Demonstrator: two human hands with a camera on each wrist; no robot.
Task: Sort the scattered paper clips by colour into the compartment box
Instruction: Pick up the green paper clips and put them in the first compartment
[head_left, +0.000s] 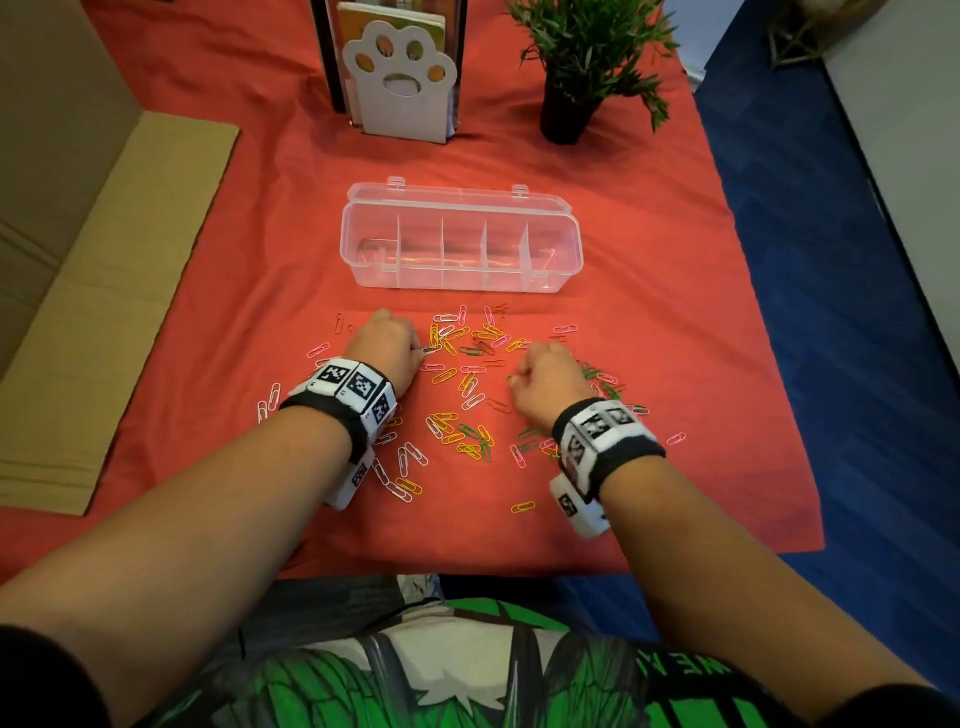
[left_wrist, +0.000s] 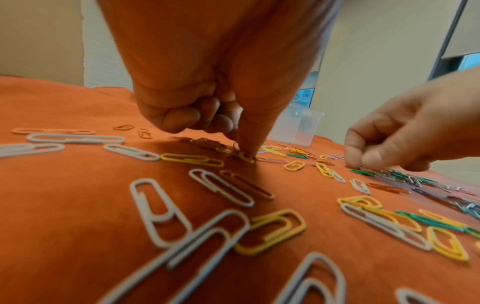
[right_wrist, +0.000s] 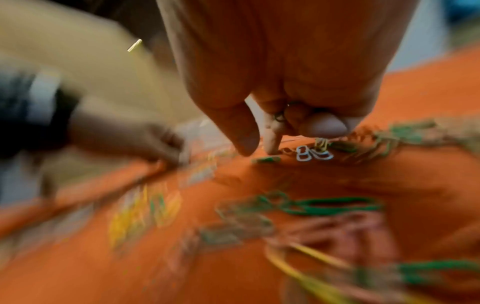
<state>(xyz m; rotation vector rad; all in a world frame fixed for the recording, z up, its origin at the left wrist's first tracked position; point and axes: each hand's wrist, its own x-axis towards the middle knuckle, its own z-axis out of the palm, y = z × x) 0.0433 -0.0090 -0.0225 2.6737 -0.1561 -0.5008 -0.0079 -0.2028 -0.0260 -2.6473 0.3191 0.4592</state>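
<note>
Soft red cloth (head_left: 249, 249) under glossy wire paper clips (head_left: 470, 384), clear ribbed plastic compartment box (head_left: 460, 244) behind, both hands' fingers (left_wrist: 249, 131) curled, pinching clips.

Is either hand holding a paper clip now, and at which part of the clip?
Neither plainly. The left hand presses its thumb tip on a yellow clip lying on the cloth. The right hand has fingertips down among green clips; whether it pinches one cannot be told.

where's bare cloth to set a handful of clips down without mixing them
Bare cloth lies left of the box, between it and the cardboard. More lies right of the box and near the table's front edge. The stretch around both hands is crowded with clips.
</note>
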